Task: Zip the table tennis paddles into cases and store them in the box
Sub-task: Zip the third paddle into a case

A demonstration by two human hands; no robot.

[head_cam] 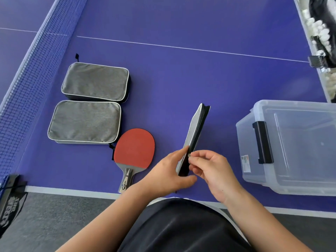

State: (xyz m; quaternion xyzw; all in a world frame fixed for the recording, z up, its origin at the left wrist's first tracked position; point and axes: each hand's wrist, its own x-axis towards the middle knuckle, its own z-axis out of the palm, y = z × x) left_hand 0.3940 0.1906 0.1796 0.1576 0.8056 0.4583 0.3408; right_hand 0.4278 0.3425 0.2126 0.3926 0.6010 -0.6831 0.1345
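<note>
A grey paddle case (195, 131) stands on its edge on the blue table, zipper side up. My left hand (169, 171) grips its near end. My right hand (211, 170) pinches the zipper pull at that same end. A red paddle (134, 150) lies flat to the left, handle toward the table's front edge. Two more grey cases (95, 80) (84, 121) lie flat side by side further left. A clear plastic box (294, 148) with a black latch sits on the right, lid on.
The table-tennis net (23, 84) runs along the left, with its clamp (12, 184) at the front corner. Another clear bin (318, 42) holding white balls stands at the far right. Grey floor lies below the table's white front edge (72, 190).
</note>
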